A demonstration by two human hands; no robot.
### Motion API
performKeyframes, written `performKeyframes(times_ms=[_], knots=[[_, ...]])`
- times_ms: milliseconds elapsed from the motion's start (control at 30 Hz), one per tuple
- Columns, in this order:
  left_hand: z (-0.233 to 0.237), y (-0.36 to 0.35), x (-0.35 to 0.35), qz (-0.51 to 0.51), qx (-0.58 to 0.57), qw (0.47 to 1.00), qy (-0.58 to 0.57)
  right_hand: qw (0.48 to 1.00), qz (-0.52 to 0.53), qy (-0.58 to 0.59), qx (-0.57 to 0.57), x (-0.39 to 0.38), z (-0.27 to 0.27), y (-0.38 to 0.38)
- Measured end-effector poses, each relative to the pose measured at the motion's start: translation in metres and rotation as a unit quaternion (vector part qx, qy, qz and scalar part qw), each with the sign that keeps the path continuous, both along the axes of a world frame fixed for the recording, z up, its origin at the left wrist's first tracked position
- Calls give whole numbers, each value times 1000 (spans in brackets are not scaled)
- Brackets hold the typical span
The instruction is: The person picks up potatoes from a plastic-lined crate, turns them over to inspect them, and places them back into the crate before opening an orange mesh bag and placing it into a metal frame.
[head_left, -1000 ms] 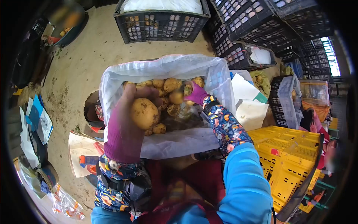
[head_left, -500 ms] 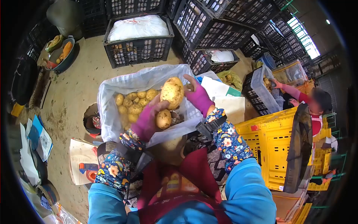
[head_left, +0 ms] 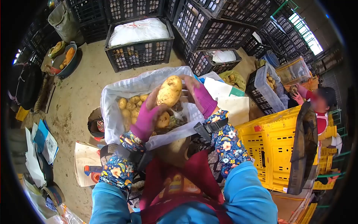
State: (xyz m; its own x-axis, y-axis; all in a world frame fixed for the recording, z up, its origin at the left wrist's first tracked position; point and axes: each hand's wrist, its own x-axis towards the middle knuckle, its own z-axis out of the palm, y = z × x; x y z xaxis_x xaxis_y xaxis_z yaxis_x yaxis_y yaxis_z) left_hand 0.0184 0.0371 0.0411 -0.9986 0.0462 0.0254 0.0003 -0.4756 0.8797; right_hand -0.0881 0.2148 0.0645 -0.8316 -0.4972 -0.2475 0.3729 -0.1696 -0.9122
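My left hand (head_left: pixel 147 115), in a purple glove, is wrapped round the left and lower side of a large, dirt-specked potato (head_left: pixel 169 91). The gloved right hand (head_left: pixel 199 93) has its fingers bent against the upper right side of that same potato. Just below the left fingers shows a smaller round potato (head_left: pixel 163 120), partly covered by them. Both hands are over a crate lined with a white plastic bag (head_left: pixel 112 98). More potatoes (head_left: pixel 130 105) lie inside it on the left, and part of its right side is hidden by my right hand.
Black crates (head_left: pixel 143 56) stand stacked ahead, one topped with a white bag. A yellow crate (head_left: pixel 268 145) is at my right, with papers (head_left: pixel 233 108) beside the lined crate. Farther right a person (head_left: pixel 317 108) handles a potato. A basin (head_left: pixel 69 61) stands at the far left.
The large potato has tipped more upright between my hands. My right hand has closed in from spread fingers onto its side. The other person's hands have moved back from their crate.
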Motion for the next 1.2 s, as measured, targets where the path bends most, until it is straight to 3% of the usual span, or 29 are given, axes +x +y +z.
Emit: performKeyframes(times_ms=[33,67,100,133,200,233,333,400,433,500,533,633,700,733,767,867,933,1000,1133,1200], knots=[[-2,-3,-3,63,-187,976,88,999,30,32,-11,11,-1,0],[-5,-7,-5,124,-366,907,169,996,61,63,-21,16,-3,0],[-8,-10,-5,177,-528,795,240,992,65,108,3,16,-7,-2],[-13,-10,-7,185,-490,819,235,986,68,152,26,16,-12,-4],[-25,-13,-11,117,-320,935,95,966,79,240,52,12,-15,-4],[-28,-14,-13,81,-227,970,24,973,89,213,29,12,-14,-3],[-25,-15,-12,83,-218,972,34,988,109,112,-14,12,-5,-2],[-22,-13,-11,136,-334,927,104,995,96,27,-11,14,7,-2],[-21,-12,-11,161,-388,897,140,990,89,110,26,15,4,-4],[-28,-14,-13,152,-371,905,139,955,72,270,99,18,-15,-10],[-29,-16,-12,145,-363,910,140,948,63,293,105,14,-22,-9],[-12,-8,-7,159,-420,874,184,985,64,156,-31,-5,-30,-6],[-19,-9,-10,146,-433,871,182,979,69,189,-41,24,-12,-9],[-20,-10,-11,149,-440,867,180,941,-9,329,75,29,-16,-14],[-20,-10,-9,153,-451,862,174,868,-83,453,185,31,-20,-19],[-9,-6,-4,123,-406,894,146,878,-20,428,215,37,0,-11],[-6,-6,-2,117,-392,900,148,953,-46,281,105,32,-5,-8],[-6,-7,-2,113,-381,904,161,987,-52,152,-24,25,-8,-6],[-9,-7,-3,130,-339,919,151,990,-14,120,-76,27,0,3],[-10,-11,-6,127,-342,919,147,989,12,143,-48,30,4,3]])
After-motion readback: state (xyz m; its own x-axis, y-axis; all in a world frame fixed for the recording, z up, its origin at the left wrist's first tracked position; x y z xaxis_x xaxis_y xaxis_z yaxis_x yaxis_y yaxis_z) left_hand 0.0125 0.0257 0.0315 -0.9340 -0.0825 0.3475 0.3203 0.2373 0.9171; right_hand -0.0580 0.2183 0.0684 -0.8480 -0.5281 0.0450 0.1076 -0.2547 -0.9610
